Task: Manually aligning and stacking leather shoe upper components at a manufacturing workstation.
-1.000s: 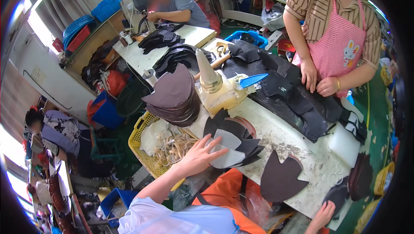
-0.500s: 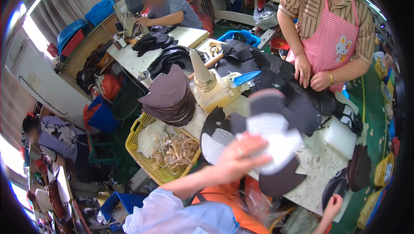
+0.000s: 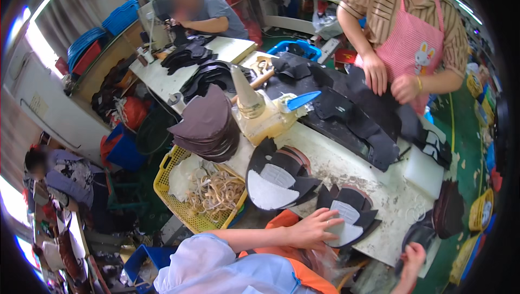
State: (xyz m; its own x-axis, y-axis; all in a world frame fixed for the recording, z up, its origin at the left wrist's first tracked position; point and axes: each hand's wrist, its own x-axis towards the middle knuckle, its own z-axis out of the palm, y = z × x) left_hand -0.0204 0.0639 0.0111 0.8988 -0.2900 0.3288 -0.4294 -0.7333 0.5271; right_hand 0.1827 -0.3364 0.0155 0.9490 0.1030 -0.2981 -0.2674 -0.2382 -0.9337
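Note:
My left hand (image 3: 313, 230) rests at the table's near edge, fingers spread over a dark shoe-upper piece (image 3: 362, 204) with a grey patch and a white crescent-shaped lining (image 3: 346, 232) on it. Left of that lies a similar layered stack of dark pieces (image 3: 280, 173), topped with a white crescent and a grey patch. At the right end of the table my right hand (image 3: 414, 260) has its fingers curled on the edge of a black piece (image 3: 420, 239), partly hidden by the hand. A pile of dark brown pieces (image 3: 451, 210) stands beside it.
A yellow basket (image 3: 172, 202) of tan strips stands at the left. Behind it are a tall brown stack (image 3: 208, 121) and a glue-coated holder with a cone (image 3: 250, 104). A co-worker in a pink apron (image 3: 411, 61) handles black pieces across the table; another sits at a machine.
My left hand has lowered the dark piece with white linings to the table's near edge and its fingers have spread. My right hand has moved slightly, and the black piece by it has shifted.

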